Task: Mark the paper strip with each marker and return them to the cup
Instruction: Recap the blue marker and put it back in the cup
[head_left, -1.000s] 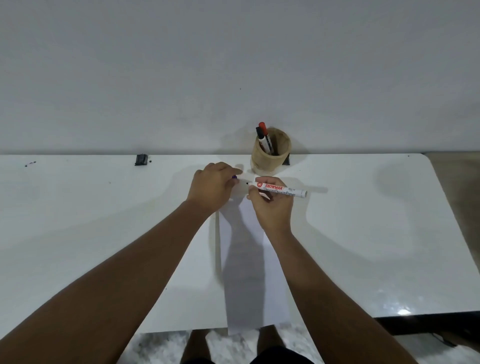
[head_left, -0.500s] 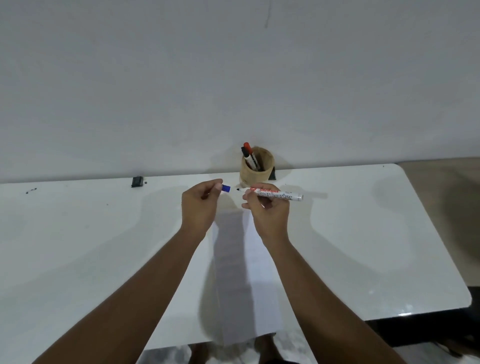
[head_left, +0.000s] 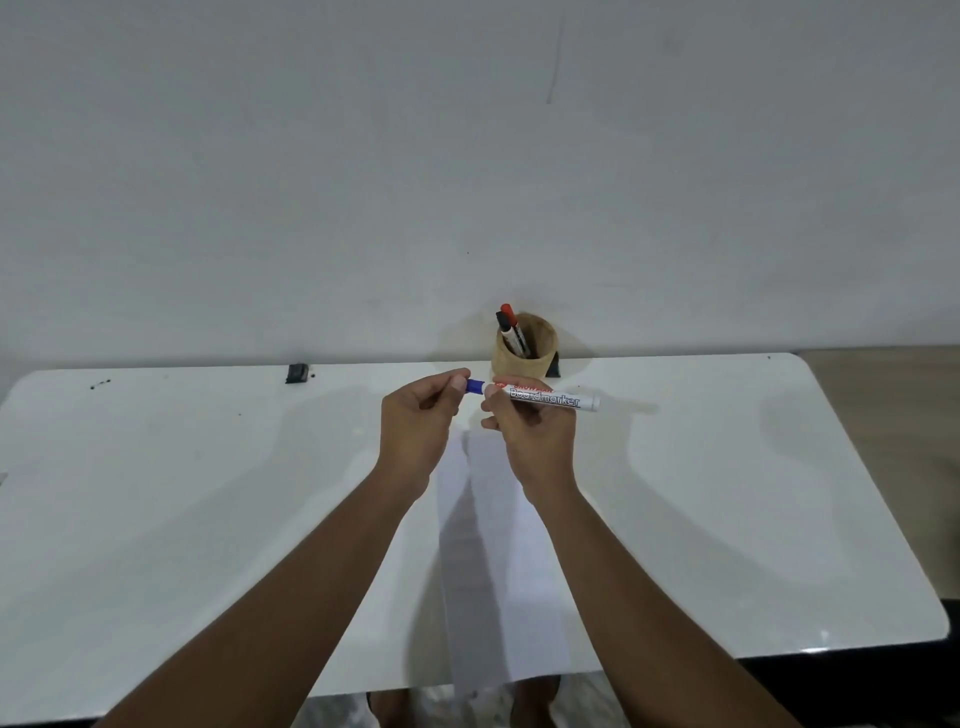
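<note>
Hands (head_left: 421, 421) rose above table (head_left: 156, 493) (white).

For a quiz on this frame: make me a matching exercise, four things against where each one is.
Things:
1. blue cap
2. white marker barrel
3. red-capped marker
4. paper strip

Places:
A. standing in the cup
B. flat on the table, overhanging the near edge
C. pinched in the left hand
D. gripped in the right hand

Pairs: 1-C, 2-D, 3-A, 4-B
</note>
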